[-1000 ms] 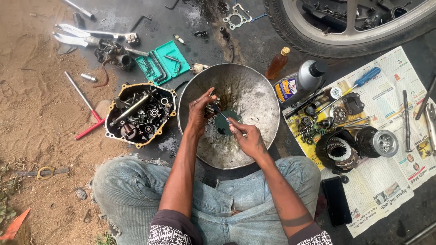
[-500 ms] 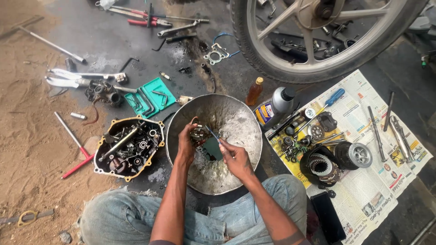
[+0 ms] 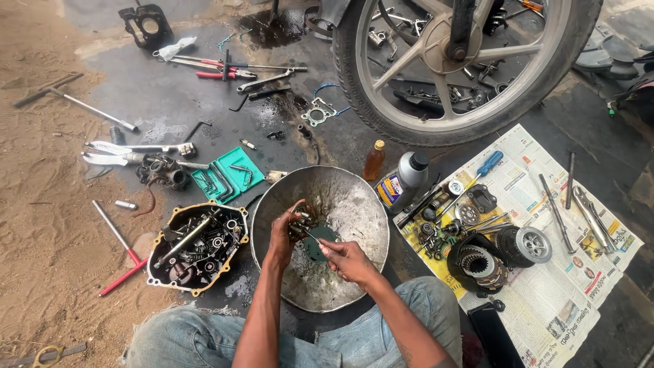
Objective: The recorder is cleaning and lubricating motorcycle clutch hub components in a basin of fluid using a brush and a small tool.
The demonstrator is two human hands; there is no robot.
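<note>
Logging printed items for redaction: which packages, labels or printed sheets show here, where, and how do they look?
Grey bottle: lying right of the metal basin, blue-and-yellow label.
Amber bottle: upright beside it, yellow cap.
Newspaper sheets: spread on the ground at right under the parts, white with colour print.
Green tool case: open, left of the basin.

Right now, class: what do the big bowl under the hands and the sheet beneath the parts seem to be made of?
Bowl: looks like metal, dull grey, scratched and grimy, with a thin rim. Sheet: printed newspaper, creased and flat, its columns and coloured pictures showing.
</note>
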